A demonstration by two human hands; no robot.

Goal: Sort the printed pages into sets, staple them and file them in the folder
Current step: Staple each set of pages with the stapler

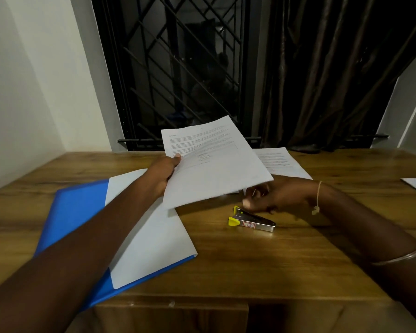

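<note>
Left hand (162, 175) grips the printed set (214, 162) by its left edge, raised above the desk (274, 260). Right hand (274, 195) is blurred under the set's near corner, just beside the stapler (251, 221); grip cannot be told. Judged step: stapling. Next: take up the stapler, square the corner, then file in the blue folder (77, 207). Page print and the stapler's red label are illegible.

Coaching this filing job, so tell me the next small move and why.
Probably the right hand should pick up the stapler: the left hand holds the pages lifted, and the stapler lies just beside the right hand, not yet gripped.
</note>
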